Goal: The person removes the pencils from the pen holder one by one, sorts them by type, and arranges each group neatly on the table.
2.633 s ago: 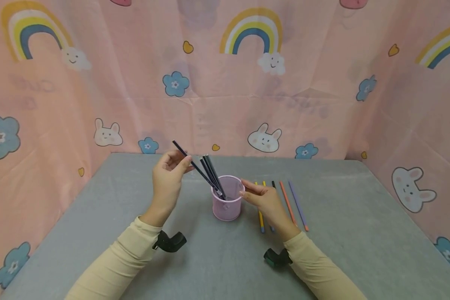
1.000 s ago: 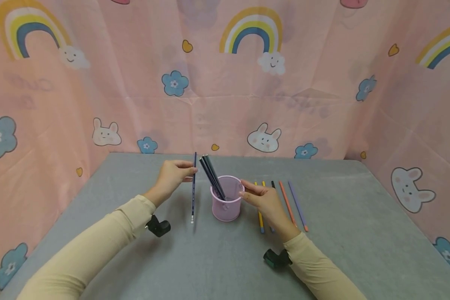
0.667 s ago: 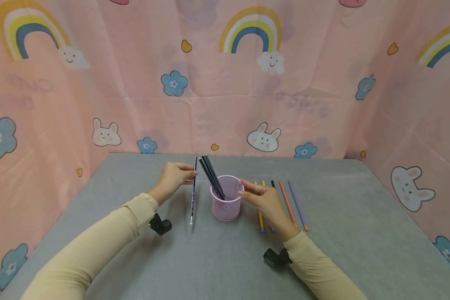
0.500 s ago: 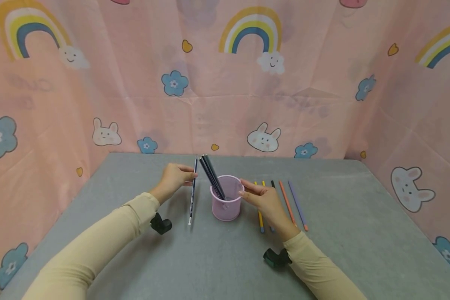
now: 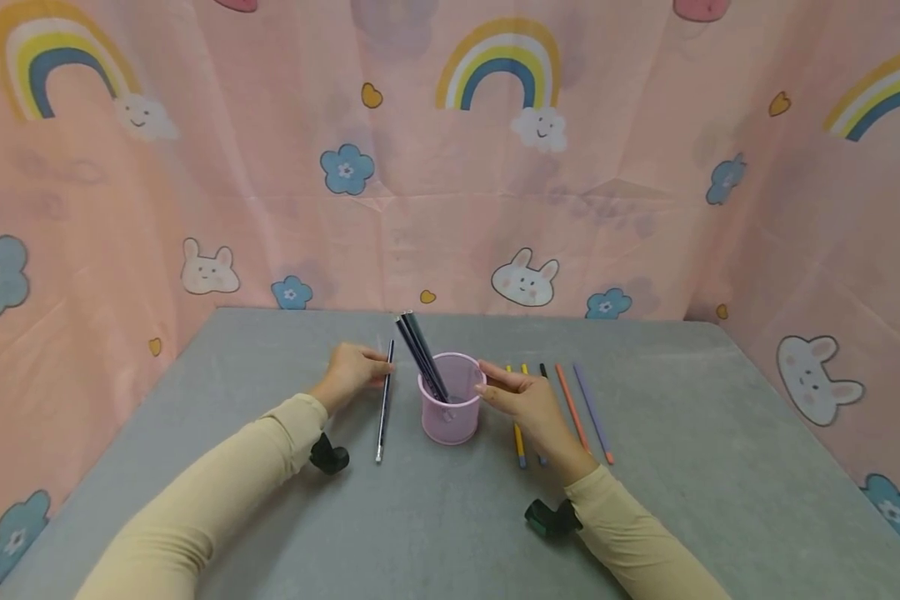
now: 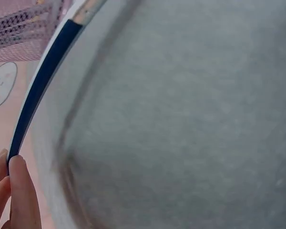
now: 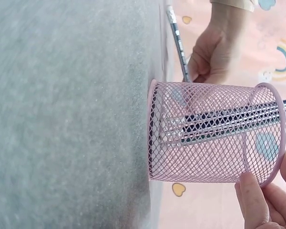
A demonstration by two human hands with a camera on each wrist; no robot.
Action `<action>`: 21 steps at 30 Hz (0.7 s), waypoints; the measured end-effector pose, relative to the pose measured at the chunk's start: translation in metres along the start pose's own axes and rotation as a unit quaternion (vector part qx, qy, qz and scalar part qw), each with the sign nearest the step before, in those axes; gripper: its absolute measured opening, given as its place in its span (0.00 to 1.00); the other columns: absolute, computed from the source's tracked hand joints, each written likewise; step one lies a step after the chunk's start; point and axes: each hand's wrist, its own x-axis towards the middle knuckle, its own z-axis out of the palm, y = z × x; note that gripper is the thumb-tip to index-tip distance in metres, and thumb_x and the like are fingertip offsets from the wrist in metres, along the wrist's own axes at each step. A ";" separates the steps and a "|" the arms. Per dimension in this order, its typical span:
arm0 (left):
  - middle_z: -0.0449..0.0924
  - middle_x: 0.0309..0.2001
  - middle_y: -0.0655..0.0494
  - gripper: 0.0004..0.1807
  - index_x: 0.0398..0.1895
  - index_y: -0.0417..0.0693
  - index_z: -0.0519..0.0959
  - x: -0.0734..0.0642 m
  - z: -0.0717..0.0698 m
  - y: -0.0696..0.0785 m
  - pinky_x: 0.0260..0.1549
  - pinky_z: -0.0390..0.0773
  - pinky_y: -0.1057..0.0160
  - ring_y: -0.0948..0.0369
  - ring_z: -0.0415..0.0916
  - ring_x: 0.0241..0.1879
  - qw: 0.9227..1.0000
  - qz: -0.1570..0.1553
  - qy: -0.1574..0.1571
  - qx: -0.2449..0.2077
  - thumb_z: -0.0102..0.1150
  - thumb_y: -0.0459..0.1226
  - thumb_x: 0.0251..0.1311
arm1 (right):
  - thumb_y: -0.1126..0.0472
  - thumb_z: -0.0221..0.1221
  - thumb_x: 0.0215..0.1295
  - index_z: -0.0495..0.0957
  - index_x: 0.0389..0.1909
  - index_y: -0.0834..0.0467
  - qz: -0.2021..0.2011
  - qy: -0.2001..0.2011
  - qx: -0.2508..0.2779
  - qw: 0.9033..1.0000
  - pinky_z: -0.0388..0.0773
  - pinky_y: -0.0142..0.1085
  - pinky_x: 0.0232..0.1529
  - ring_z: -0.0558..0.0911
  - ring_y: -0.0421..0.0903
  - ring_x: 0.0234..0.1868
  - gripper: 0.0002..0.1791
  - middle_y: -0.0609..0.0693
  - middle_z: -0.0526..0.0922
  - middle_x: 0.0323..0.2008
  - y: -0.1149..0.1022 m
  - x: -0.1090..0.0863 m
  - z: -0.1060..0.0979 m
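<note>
My left hand pinches a dark pencil between thumb and fingertips, left of the cup. Its white eraser end points toward me, low over the grey table; the left wrist view shows its dark blue shaft and a shadow below. My right hand pinches the rim of a pink mesh pencil cup, which stands upright. Several dark pencils lean left inside it, and through the mesh in the right wrist view their eraser ends sit at the bottom.
On the grey table, right of the cup, lie coloured pencils in a row: yellow ones, a black one, an orange one and a purple one. My right hand partly covers some. A pink printed curtain surrounds the table.
My left hand has drawn the pencil out of the cup, moved it left and turned it nearly straight away from me, then lowered it toward the table. The right hand stays at the rim.
</note>
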 end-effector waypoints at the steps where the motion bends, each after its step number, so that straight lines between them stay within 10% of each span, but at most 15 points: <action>1: 0.81 0.43 0.39 0.16 0.44 0.34 0.80 0.000 0.000 -0.001 0.29 0.82 0.66 0.66 0.78 0.23 1.000 -0.002 0.000 -0.003 0.65 0.30 0.51 | 0.58 0.65 0.56 0.74 0.57 0.58 -0.001 -0.001 0.000 1.000 0.73 0.39 0.55 0.75 0.46 0.58 0.27 0.53 0.76 0.56 0.000 0.000 0.000; 21: 0.82 0.31 0.46 0.12 0.38 0.32 0.82 0.011 0.006 -0.017 0.25 0.81 0.69 0.67 0.75 0.21 1.000 -0.010 -0.005 0.025 0.65 0.29 0.50 | 0.59 0.64 0.57 0.73 0.58 0.58 -0.007 -0.005 0.003 1.000 0.74 0.38 0.53 0.75 0.47 0.58 0.26 0.53 0.75 0.57 0.002 0.001 0.000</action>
